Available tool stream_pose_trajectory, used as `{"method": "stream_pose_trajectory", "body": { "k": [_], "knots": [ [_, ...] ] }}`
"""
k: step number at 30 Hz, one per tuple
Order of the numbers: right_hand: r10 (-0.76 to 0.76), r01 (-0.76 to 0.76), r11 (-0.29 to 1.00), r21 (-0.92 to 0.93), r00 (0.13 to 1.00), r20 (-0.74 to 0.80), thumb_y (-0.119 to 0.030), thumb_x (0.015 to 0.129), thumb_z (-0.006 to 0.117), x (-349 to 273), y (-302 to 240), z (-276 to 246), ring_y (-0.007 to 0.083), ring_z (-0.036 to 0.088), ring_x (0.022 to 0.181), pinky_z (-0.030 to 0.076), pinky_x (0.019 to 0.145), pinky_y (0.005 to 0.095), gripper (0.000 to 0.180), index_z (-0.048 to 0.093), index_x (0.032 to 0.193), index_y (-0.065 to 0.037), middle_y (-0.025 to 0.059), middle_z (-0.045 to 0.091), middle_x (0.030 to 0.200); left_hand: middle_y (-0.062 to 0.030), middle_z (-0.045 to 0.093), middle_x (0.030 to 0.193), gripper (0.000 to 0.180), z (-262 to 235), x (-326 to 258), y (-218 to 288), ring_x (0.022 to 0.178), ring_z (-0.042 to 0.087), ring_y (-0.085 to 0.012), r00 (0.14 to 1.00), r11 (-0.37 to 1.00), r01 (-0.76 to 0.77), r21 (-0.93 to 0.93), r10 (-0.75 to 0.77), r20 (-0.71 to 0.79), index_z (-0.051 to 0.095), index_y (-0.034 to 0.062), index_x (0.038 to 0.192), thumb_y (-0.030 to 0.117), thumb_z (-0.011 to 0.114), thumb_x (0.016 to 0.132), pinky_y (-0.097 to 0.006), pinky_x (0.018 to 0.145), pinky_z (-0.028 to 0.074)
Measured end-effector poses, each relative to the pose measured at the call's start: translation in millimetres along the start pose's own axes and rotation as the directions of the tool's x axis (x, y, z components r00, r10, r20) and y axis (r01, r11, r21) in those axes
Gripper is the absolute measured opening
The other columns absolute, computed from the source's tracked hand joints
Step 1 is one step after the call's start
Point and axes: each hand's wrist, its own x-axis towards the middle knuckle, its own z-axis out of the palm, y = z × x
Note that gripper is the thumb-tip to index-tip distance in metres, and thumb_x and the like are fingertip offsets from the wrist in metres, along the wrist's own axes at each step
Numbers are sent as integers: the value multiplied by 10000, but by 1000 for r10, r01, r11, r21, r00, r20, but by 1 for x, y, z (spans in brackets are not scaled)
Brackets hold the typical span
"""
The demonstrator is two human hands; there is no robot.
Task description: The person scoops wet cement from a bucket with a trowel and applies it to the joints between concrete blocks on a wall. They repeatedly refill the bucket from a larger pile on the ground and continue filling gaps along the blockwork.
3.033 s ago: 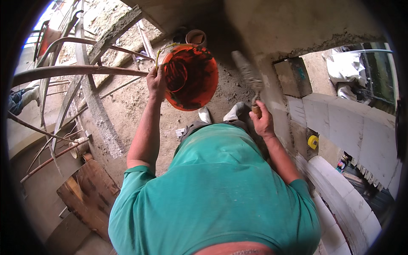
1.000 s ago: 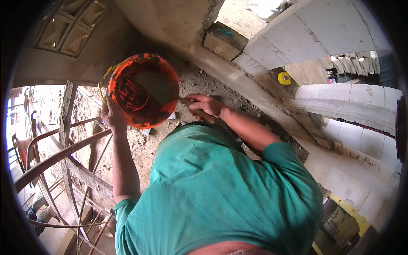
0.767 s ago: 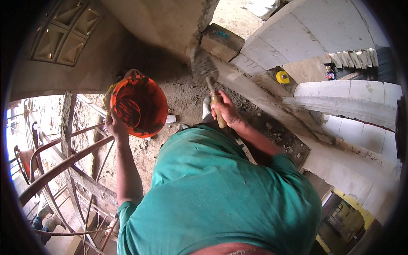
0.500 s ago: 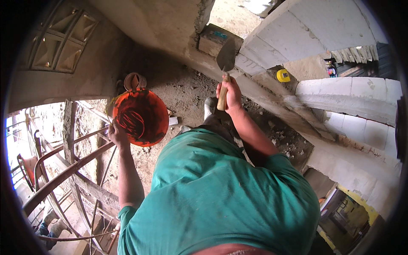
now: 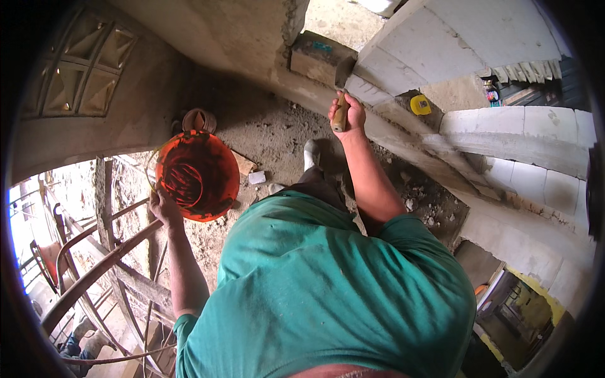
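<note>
My right hand [image 5: 347, 114] has a clenched grip on the wooden handle of a trowel [image 5: 342, 85], blade up against the ledge of the white block wall [image 5: 435, 44], handle running back toward me, I judge to work the joint. My left hand [image 5: 165, 208] grips the rim of the orange bucket [image 5: 198, 175], mouth facing me, held out clear over the dirt floor [image 5: 277, 135]
</note>
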Motion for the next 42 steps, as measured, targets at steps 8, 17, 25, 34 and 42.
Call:
{"method": "stream_pose_trajectory", "body": {
  "k": [8,17,25,34,42],
  "knots": [
    [28,-26,997,67,999,-29,-295,953,499,-8,-5,-2,194,558,602,476,548,338,239,528,1096,-106,68,566,810,25,570,755,285,10,2,-3,677,452,-58,993,993,102,-55,-99,58,682,0,1018,256,557,995,-241,587,377],
    [17,-17,999,40,1000,18,-308,952,505,-12,-2,0,193,566,620,483,542,332,257,524,1112,-108,63,569,816,56,540,738,280,17,0,-5,670,427,-40,996,998,3,57,-7,84,698,23,1041,254,545,998,-229,581,357],
    [27,-29,998,64,999,34,-308,958,498,-5,-7,7,188,575,634,492,568,321,236,538,1085,-113,62,570,816,62,504,705,281,17,-1,-2,647,395,-43,997,998,50,24,-52,58,699,21,1042,253,546,996,-239,561,328],
    [29,-29,998,59,1000,7,-324,951,508,-7,-8,16,190,573,621,485,562,328,255,528,1094,-114,55,570,805,54,545,728,283,12,-3,-8,660,424,-45,998,998,-2,70,-2,56,698,14,1043,252,553,996,-240,578,353],
    [25,-25,997,70,1000,10,-307,954,504,1,-10,9,191,571,634,480,556,332,272,525,1139,-110,60,566,812,27,589,784,267,12,-9,-8,707,471,-46,997,1000,-17,-3,17,78,689,4,1047,228,551,999,-233,615,392]
  ]
}}
